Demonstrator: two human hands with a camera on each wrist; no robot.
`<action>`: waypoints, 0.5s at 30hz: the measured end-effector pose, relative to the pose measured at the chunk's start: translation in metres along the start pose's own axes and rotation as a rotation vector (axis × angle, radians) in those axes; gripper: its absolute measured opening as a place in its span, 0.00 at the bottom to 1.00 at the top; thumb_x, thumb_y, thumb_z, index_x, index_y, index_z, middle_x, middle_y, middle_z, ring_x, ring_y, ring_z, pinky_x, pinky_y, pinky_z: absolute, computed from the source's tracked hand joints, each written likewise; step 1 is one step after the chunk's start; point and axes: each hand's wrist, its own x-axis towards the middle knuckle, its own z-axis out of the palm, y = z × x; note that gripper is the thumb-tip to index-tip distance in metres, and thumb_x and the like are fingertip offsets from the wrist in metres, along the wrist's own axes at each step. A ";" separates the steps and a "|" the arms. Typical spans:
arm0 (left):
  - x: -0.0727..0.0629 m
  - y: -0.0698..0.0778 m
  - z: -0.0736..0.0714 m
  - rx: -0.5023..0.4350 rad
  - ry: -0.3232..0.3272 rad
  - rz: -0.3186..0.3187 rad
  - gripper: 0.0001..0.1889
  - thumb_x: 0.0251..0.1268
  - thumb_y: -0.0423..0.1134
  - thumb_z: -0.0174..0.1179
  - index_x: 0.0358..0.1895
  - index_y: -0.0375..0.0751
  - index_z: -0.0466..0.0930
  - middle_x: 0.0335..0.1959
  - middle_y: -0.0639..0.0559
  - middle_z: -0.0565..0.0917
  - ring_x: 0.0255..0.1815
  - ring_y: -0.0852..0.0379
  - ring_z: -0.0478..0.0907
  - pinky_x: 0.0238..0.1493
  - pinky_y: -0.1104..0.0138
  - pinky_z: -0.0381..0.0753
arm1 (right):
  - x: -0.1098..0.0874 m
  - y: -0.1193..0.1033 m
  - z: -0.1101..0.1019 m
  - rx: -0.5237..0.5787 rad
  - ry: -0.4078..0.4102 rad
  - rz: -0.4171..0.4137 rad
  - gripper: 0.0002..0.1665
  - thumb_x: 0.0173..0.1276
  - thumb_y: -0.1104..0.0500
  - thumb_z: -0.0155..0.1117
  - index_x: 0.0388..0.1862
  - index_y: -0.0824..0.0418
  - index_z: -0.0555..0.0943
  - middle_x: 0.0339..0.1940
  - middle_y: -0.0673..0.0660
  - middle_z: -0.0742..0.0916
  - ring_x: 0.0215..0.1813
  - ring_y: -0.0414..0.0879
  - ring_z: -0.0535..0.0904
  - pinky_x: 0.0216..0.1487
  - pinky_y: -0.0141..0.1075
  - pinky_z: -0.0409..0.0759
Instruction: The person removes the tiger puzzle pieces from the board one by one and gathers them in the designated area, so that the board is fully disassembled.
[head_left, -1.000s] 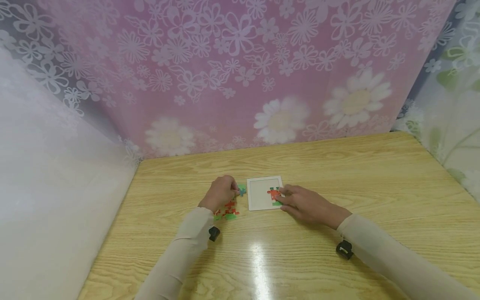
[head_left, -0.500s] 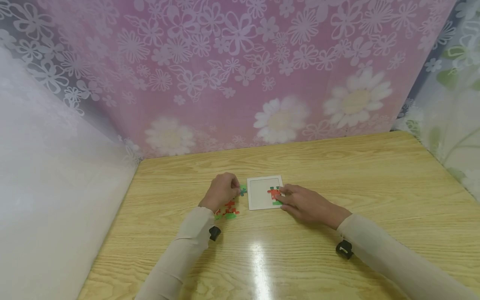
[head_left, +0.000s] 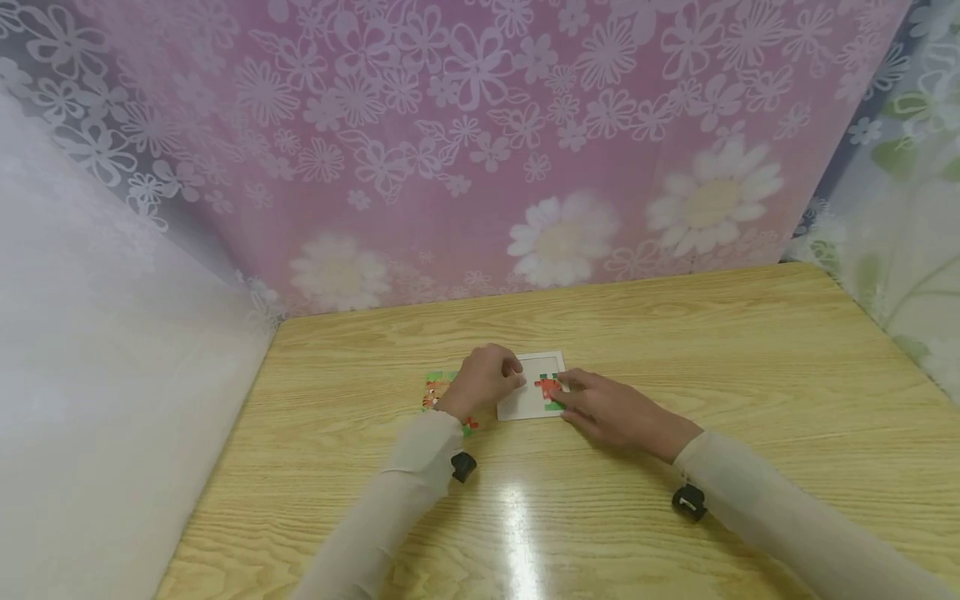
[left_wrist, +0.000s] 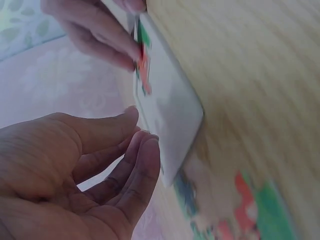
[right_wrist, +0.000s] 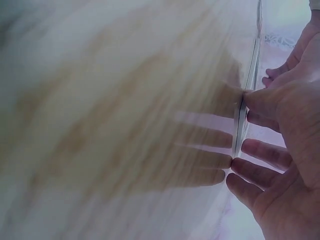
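Observation:
A square white puzzle tray [head_left: 519,407] lies on the table with a few orange and green puzzle pieces [head_left: 548,386] at its right side. My left hand [head_left: 482,381] is over the tray's left part. Its thumb and fingers are curled, their tips close together [left_wrist: 142,131]. Whether a thin piece sits between them is unclear. With fairly straight fingers, my right hand [head_left: 611,408] touches the tray's right edge, one fingertip on the orange piece. The right wrist view shows the tray [right_wrist: 240,122] edge-on against those fingers.
Loose puzzle pieces [head_left: 434,390], orange, red and green, lie left of the tray, partly behind my left hand and sleeve. The wooden table [head_left: 637,533] meets a flowered pink cloth [head_left: 450,200] at the back and pale cloths at both sides.
My left hand has left the blue-green piece beside the tray and moved right, over the tray. That piece is now out of sight in the head view. The right hand stays in place.

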 end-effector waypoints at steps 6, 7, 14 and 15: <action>0.006 0.006 0.014 -0.037 -0.017 -0.035 0.09 0.69 0.35 0.66 0.48 0.36 0.88 0.38 0.49 0.84 0.35 0.56 0.79 0.36 0.65 0.80 | -0.003 -0.004 -0.004 0.008 0.000 0.000 0.21 0.74 0.60 0.65 0.62 0.67 0.82 0.62 0.72 0.80 0.58 0.61 0.81 0.52 0.50 0.83; 0.006 0.007 0.016 -0.036 -0.015 -0.035 0.08 0.69 0.35 0.66 0.48 0.37 0.88 0.38 0.49 0.84 0.35 0.57 0.79 0.37 0.65 0.80 | -0.004 -0.004 -0.004 0.009 0.004 -0.001 0.20 0.74 0.60 0.65 0.61 0.67 0.82 0.62 0.72 0.80 0.58 0.62 0.81 0.52 0.51 0.83; 0.010 0.009 0.024 -0.025 0.011 -0.021 0.08 0.70 0.35 0.65 0.47 0.39 0.88 0.37 0.52 0.85 0.36 0.60 0.79 0.38 0.67 0.80 | -0.009 -0.008 -0.008 -0.007 0.026 0.006 0.16 0.73 0.61 0.66 0.55 0.67 0.86 0.59 0.71 0.82 0.59 0.62 0.81 0.54 0.53 0.82; 0.011 0.009 0.025 -0.028 0.013 -0.020 0.07 0.70 0.34 0.65 0.47 0.39 0.89 0.37 0.53 0.85 0.36 0.60 0.79 0.38 0.67 0.80 | -0.010 -0.008 -0.008 -0.008 0.025 0.007 0.16 0.73 0.61 0.66 0.56 0.67 0.86 0.60 0.71 0.82 0.59 0.62 0.81 0.54 0.53 0.82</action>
